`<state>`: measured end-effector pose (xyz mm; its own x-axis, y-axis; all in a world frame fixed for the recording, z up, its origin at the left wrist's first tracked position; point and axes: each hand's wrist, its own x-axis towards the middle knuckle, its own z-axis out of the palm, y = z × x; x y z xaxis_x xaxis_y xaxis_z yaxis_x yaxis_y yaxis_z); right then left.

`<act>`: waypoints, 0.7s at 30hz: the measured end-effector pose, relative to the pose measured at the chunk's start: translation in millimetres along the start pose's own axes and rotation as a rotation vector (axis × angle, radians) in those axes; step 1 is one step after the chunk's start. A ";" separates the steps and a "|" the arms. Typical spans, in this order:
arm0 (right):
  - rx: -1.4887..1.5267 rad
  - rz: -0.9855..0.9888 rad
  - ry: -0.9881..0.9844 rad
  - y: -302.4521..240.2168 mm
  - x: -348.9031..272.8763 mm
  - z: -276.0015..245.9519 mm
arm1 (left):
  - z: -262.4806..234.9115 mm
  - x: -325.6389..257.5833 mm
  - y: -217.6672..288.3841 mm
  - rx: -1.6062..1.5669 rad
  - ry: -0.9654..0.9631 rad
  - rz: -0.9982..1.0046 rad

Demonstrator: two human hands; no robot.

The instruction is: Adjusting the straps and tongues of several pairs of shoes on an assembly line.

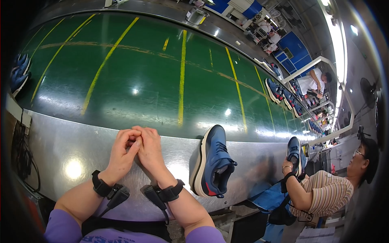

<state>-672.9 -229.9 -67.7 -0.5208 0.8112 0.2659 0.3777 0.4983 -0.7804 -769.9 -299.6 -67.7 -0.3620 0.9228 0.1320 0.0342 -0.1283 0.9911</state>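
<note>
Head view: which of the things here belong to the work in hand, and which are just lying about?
In hand:
- left hand and right hand, clasped together, holding nothing, resting on the grey metal ledge
- blue sneaker with white sole, nearest, lying beside the right hand on that ledge

Lying about:
- green conveyor belt with yellow lines
- blue shoes far along the belt
- co-worker's blue shoe
</note>
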 end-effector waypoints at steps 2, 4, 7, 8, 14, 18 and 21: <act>0.003 -0.006 -0.006 0.6 0.1 0.5 | -0.7 -0.3 -0.4 0.002 -0.002 -0.003; -0.001 -0.016 0.006 1.0 -0.3 1.4 | -1.3 -0.1 -0.7 0.004 -0.003 -0.005; -0.020 -0.026 -0.006 -0.5 0.7 2.0 | -3.8 0.0 -1.4 0.012 -0.008 -0.005; -0.020 -0.025 -0.007 -1.5 0.9 2.5 | -4.7 0.1 -2.8 0.015 -0.007 0.003; -0.038 -0.003 -0.009 -1.6 -0.4 6.5 | -7.2 0.7 -5.7 0.007 -0.005 0.018; -0.037 0.028 -0.033 -3.0 -0.1 7.9 | -8.8 0.7 -5.7 -0.003 -0.001 0.013; -0.048 0.020 -0.036 -3.1 -0.5 10.3 | -9.8 0.4 -4.2 -0.005 0.006 -0.005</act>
<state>-681.8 -235.0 -71.2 -0.5398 0.8099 0.2294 0.4243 0.4971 -0.7568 -779.4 -302.3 -71.9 -0.3677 0.9212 0.1272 0.0281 -0.1257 0.9917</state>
